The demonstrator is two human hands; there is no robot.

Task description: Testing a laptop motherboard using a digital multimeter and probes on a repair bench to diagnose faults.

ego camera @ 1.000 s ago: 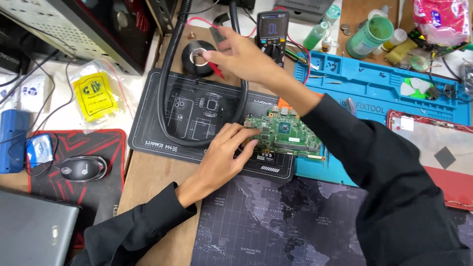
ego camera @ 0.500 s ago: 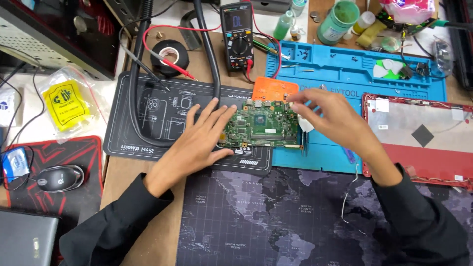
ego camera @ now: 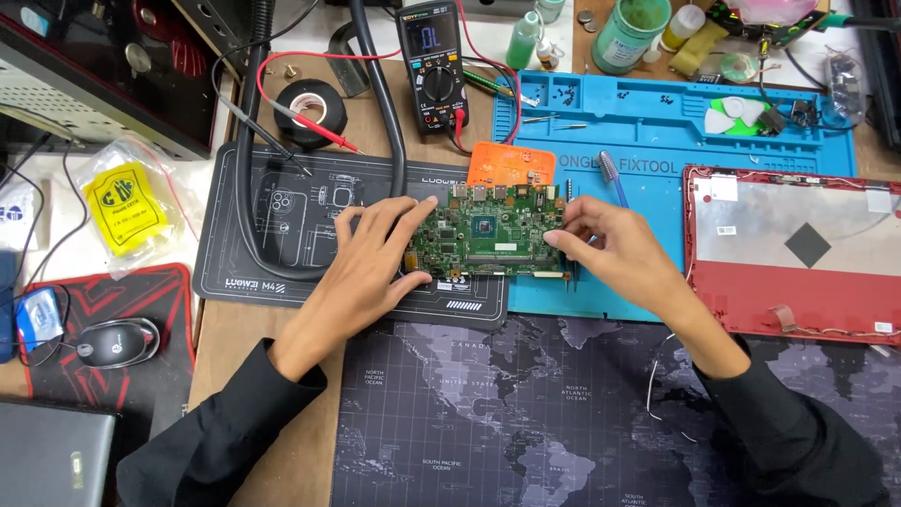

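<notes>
Green circuit board pinched at both ends, lying across the black mat and blue mat.

Your left hand presses its left edge with spread fingers; your right hand nips the right edge. Tilt it and it may slip against the orange pad just beyond your grip, or snag the red probe lead. Farther off to the right, blue mat pockets hold small screws and white picks; a green tub stands beyond, contents unclear.

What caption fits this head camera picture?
Both hands, left hand and right hand, grip a green circuit board above a blue mat.
</notes>
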